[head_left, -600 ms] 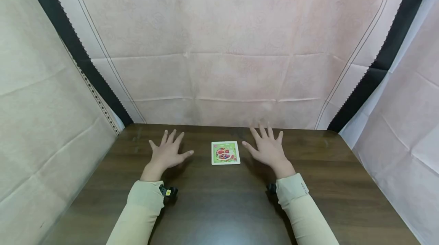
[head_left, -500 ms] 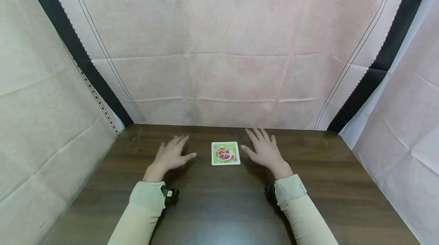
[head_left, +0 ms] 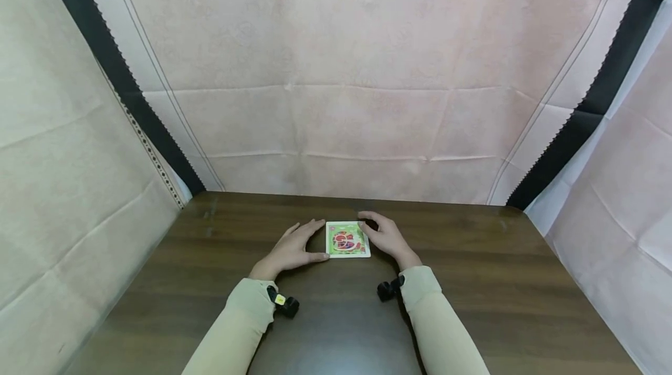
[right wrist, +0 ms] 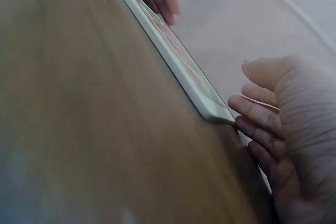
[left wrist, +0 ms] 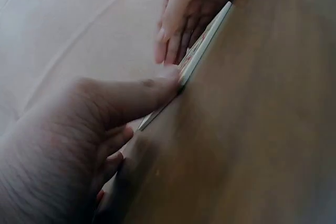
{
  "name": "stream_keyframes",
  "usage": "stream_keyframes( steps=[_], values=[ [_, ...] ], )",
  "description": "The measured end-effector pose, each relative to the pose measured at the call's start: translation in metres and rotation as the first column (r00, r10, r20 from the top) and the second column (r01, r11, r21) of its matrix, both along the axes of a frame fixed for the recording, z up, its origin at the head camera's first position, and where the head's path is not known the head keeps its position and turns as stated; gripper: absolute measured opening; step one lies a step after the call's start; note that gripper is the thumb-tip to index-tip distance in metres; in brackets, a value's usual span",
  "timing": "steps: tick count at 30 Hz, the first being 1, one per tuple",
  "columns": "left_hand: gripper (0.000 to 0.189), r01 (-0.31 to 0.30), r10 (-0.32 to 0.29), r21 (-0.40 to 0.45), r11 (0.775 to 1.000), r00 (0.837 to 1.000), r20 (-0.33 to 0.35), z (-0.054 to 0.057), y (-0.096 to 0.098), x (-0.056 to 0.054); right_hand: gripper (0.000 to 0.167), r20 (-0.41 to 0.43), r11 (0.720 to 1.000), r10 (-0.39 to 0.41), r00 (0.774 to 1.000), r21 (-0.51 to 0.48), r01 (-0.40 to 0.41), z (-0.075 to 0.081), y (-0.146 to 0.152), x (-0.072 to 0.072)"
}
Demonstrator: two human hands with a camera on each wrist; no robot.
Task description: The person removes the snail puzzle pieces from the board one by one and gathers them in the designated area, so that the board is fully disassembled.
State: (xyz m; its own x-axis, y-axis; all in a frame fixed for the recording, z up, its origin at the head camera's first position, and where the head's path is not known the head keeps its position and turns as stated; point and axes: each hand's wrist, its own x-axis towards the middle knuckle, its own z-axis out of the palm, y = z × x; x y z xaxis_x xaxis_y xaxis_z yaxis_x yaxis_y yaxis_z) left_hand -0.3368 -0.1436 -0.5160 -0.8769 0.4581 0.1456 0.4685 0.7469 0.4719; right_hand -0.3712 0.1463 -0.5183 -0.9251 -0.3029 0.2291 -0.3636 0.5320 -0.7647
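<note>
A green card [head_left: 348,241] lies on the brown table [head_left: 525,305] between the left hand [head_left: 293,251] and right hand [head_left: 387,239]. Both have loose, spread fingers beside it, with neither gripping (only the wrist views show its thick white side [right wrist: 185,80]).

No text, brand or number can be read. The card [head_left: 346,241] bears a green and red print; any lettering there is too small to make out. Below and left of the card in the head view, 1 yellow label [head_left: 280,300] on a wrist camera [head_left: 291,308] is also illegible.
</note>
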Motion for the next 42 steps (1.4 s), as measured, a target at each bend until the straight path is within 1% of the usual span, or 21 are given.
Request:
stream_keyframes(
  steps=[3,6,9,14,19,25,27,32,37,40,42],
  values=[
    [0.097,0.028,-0.028,-0.049,0.998,1.000,-0.006,0.001,0.004,-0.005,0.036,0.002,1.000,-0.007,1.000,0.002,0.007,0.000,-0.007,-0.003],
    [0.097,0.043,-0.045,-0.079,0.996,0.999,-0.015,0.002,0.005,-0.009,0.030,-0.001,0.999,0.015,1.000,0.034,-0.015,0.000,-0.015,-0.007],
    [0.098,0.054,-0.056,-0.086,0.995,0.998,-0.015,0.003,0.006,-0.011,0.026,-0.010,0.997,0.057,0.998,0.060,-0.056,0.000,-0.021,-0.009],
    [0.100,0.076,-0.078,-0.092,0.993,0.997,-0.014,0.004,0.008,-0.012,0.021,-0.051,0.989,0.115,0.992,0.093,-0.110,-0.001,-0.028,-0.014],
    [0.102,0.067,-0.071,-0.124,0.990,0.997,-0.031,0.002,0.010,-0.014,0.020,-0.073,0.990,0.118,0.990,0.083,-0.112,-0.001,-0.031,-0.018],
    [0.100,0.052,-0.057,-0.143,0.988,0.998,-0.029,-0.003,0.008,-0.013,0.022,-0.049,0.986,0.145,0.988,0.087,-0.141,-0.005,-0.034,-0.020],
    [0.100,0.048,-0.052,-0.146,0.988,0.998,-0.024,-0.004,0.007,-0.013,0.022,-0.053,0.984,0.154,0.987,0.095,-0.149,-0.006,-0.035,-0.020],
    [0.099,0.039,-0.042,-0.138,0.990,0.999,-0.024,-0.004,0.006,-0.014,0.024,-0.050,0.985,0.155,0.987,0.089,-0.150,-0.008,-0.039,-0.021],
    [0.099,0.039,-0.041,-0.148,0.988,0.999,-0.013,-0.004,0.007,-0.015,0.024,0.002,0.990,0.126,0.992,0.058,-0.126,-0.007,-0.038,-0.021],
    [0.099,0.045,-0.049,-0.143,0.989,0.999,-0.019,-0.003,0.008,-0.018,0.024,0.028,0.993,0.105,0.994,0.045,-0.106,-0.005,-0.037,-0.022],
    [0.099,0.050,-0.053,-0.142,0.989,0.998,-0.023,-0.002,0.009,-0.019,0.023,0.030,0.994,0.101,0.994,0.035,-0.102,-0.004,-0.036,-0.023]
  ],
)
